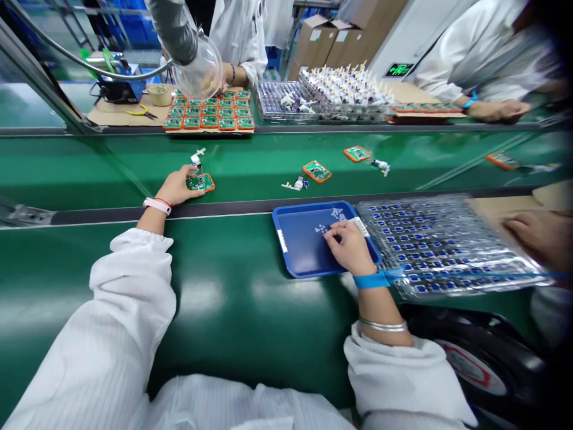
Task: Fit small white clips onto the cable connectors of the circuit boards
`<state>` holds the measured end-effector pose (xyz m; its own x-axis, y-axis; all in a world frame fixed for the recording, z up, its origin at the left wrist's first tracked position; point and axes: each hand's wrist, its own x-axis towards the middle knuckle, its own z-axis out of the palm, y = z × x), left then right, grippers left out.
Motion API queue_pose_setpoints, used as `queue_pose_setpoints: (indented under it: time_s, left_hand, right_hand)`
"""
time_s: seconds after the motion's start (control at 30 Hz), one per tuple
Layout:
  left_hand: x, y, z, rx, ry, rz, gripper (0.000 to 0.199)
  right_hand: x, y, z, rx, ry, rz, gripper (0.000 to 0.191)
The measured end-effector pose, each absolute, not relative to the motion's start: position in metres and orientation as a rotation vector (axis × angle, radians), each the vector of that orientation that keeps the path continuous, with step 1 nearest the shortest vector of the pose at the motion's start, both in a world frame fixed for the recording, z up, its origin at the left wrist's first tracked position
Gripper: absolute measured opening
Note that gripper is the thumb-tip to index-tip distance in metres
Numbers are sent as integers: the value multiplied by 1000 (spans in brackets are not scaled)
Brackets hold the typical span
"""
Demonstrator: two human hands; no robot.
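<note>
On the green belt, my left hand (176,186) grips a green circuit board in an orange frame (205,182) by its left side. A small white part (196,159) is joined to that board at its far edge. My right hand (348,243) is over the blue tray (286,263), thumb and index finger pinched together. Small clear pieces (320,229) lie by its fingertips, and more sit near the tray's far edge. Whether a piece is between the fingertips is too small to tell.
More framed boards (317,171) with white parts lie along the belt. Right of the tray stands a clear plastic blister tray (447,245) with rows of blue-faced parts. Across the belt are rows of orange-framed boards (210,110), pliers (142,111) and co-workers' hands. Another person's hand (537,233) rests at right.
</note>
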<state>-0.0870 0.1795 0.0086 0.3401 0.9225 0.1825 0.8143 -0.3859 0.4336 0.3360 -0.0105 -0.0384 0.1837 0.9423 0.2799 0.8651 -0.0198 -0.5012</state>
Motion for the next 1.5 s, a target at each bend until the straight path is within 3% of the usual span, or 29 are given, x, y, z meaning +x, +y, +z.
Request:
queue_pose_setpoints:
  time_s: [0.13, 0.27, 0.47, 0.6, 0.7, 0.93, 1.07, 1.13, 1.27, 1.5]
  left_hand:
    - [-87, 177, 18, 2404, 1488, 618, 50]
    - [-26, 166, 28, 2445, 1400, 759, 27]
    - [121, 159, 16, 2494, 1254, 518, 27]
    - [172, 170, 5, 2518, 1310, 498, 33]
    - [166, 179, 2, 2550, 1310, 450, 23]
    - [62, 204, 17, 2681, 1129, 257, 23]
    - [24, 203, 18, 2664, 1481, 527, 19]
    - [26, 191, 14, 2599, 1667, 630, 28]
    - [58, 166, 8, 2561, 1771, 446, 61]
    - [63, 172, 9, 2396, 1839, 413, 58]
  right_hand:
    - [333, -11, -38, -1904, -1709, 155, 12]
    - [328, -12, -35, -1933, -1696, 130, 13]
    - [320, -13, -34, -1918, -1711, 80, 15]
    - [319, -14, -34, -1906, -1729, 16, 15]
    - [318, -14, -32, -1922, -1727, 34, 15]
    - [318, -14, -28, -1948, -1708, 108, 14]
    - [319, -15, -30, -1939, -1700, 101, 15]
    - [319, -16, -31, -1925, -1709, 92, 15]
    - [320, -16, -30, -1925, -1728, 76, 15]
    - [318, -17, -30, -1928, -1754, 27, 14]
